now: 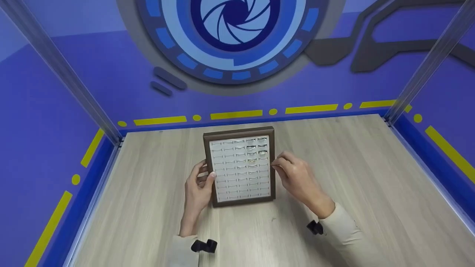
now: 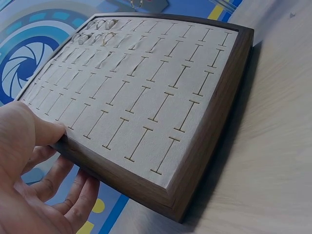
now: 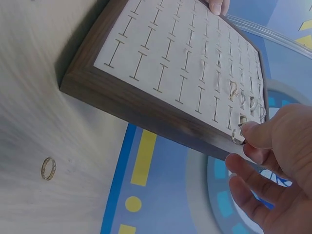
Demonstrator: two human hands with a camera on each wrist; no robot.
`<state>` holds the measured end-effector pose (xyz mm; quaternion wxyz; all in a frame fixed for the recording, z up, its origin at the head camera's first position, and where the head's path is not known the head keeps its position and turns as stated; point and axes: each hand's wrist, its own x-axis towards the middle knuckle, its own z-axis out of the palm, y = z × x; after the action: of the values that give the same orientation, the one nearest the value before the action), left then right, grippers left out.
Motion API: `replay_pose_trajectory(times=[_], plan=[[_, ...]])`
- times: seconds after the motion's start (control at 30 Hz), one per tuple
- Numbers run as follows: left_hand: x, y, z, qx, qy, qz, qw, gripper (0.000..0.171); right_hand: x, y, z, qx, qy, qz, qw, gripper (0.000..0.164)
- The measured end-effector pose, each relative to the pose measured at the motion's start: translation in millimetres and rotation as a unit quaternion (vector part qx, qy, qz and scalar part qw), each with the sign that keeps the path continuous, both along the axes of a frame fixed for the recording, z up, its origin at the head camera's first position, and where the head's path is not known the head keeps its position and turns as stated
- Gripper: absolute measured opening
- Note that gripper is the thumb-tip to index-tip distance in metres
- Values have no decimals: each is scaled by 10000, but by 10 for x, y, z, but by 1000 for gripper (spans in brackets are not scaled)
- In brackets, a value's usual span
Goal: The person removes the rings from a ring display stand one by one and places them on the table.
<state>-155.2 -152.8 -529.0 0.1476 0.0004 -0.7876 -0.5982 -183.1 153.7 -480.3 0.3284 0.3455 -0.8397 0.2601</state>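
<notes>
A ring display tray (image 1: pixel 243 181) with a brown wooden frame and a white slotted pad stands tilted up on the table, its lower edge down. My left hand (image 1: pixel 199 187) grips its left side, thumb (image 2: pixel 48 132) over the front rim and fingers behind. Several silver and gold rings (image 1: pixel 251 147) sit in slots toward the upper right corner; most other slots hold none. At the right edge, my right hand (image 1: pixel 297 178) pinches a thin ring (image 3: pixel 237 138) between thumb and forefinger, close to the slots. Its other fingers are loosely bent.
A loose gold ring (image 3: pixel 48 168) stands on the light wood table (image 1: pixel 156 207) in the right wrist view. Blue panels with yellow markings (image 1: pixel 236 114) enclose the table's back and sides, with metal posts (image 1: pixel 426 63) at the corners. Black wrist mounts (image 1: pixel 204 245) sit on both sleeves.
</notes>
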Motion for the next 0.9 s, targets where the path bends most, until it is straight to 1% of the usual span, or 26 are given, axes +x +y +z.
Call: replay_pose_trajectory(times=[0.27,0.5,0.73,0.9], plan=[[-6,0,11,34,-60,19,10000,49,29,108,-40,108,-144,-247,9995,16],[-3,6,-1,84,-143,14,9999,50,42,224,-110,183,-70,-460,9988,17],[-5,9,8,61,-74,-1,10000,50,49,330,-178,340,-95,-617,9975,12],[-5,-4,12,50,-74,-15,10000,50,45,402,-241,360,-90,-707,9968,14]])
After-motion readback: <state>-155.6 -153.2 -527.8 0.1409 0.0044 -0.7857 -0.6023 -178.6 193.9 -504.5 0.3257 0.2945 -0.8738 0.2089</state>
